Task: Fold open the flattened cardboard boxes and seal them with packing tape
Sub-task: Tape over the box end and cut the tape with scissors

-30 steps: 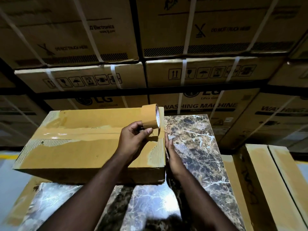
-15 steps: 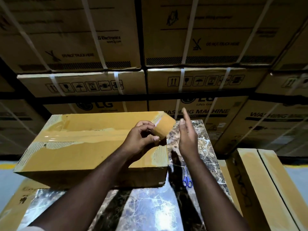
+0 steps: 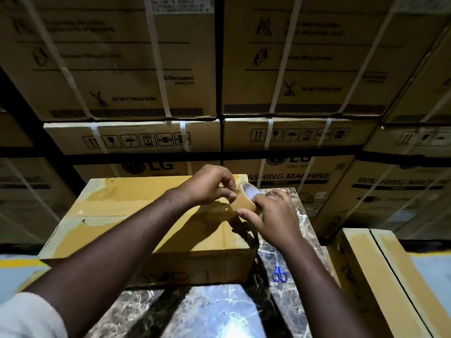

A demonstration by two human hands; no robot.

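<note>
A roll of brown packing tape (image 3: 242, 200) is held by both hands above the far right corner of a cardboard box (image 3: 136, 215). The roll is gripped by the right hand (image 3: 273, 215) from the right side: the thumb is laid under its brown outer band and the fingers are curled over its open core. The edge of the roll at about 10 o'clock is pinched by the fingertips of the left hand (image 3: 207, 184), with the fingers bent together. Whether a loose tape end is caught there cannot be told.

The box is set up and closed, and it is placed on a dark marble-patterned table (image 3: 219, 311). A glossy strip of tape is seen along its top seam, from the left edge toward the hands. The box is found at 9 o'clock from the roll and fills the left half of the table.

A pair of blue-handled scissors (image 3: 279, 273) is laid on the table at 5 o'clock from the roll, just beside the right forearm. A stack of flat cardboard pieces (image 3: 380, 276) is seen at 4 o'clock, beside the table. Behind, at 12 o'clock, large strapped washing machine cartons (image 3: 292, 69) are stacked.
</note>
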